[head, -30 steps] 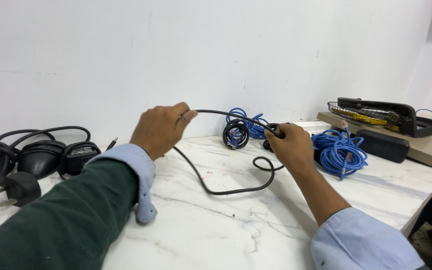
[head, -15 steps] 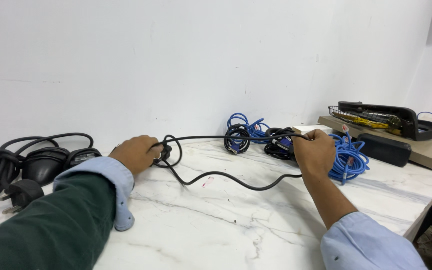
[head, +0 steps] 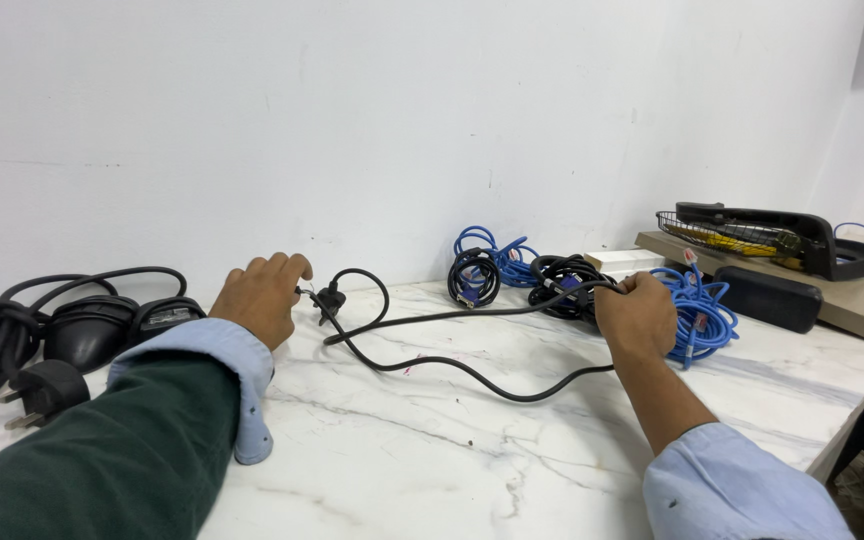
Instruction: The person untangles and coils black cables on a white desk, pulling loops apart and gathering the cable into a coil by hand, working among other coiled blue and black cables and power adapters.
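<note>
Fingers (head: 287,268) of my left hand (head: 262,295) curl loosely, tips just at the small black plug (head: 329,299); can't tell if they actually pinch it. Right hand (head: 636,315) is closed around the black cable (head: 452,363), fist resting low near the table. Cable lies slack between both hands: one loop near the plug, one long sag toward me on the marble table (head: 402,450).

To do this well, I'd judge: keep the plug end pinned, draw slack evenly with the right hand, keep loops the same size and flat, avoid dragging the cable into the blue cable pile (head: 697,310) beside my right hand, where it could snag.

Further back: a coiled black-and-blue cable (head: 475,275) and another black coil (head: 564,278) near the wall. Far left, a heap of black power cords and adapters (head: 72,325), one big plug (head: 44,385) at the edge. Right, a wooden shelf (head: 852,295) with a black wire tray (head: 752,228), and a black box (head: 770,298) below it. White marble with grey veins, plain white wall (head: 402,120), slightly scuffed.
</note>
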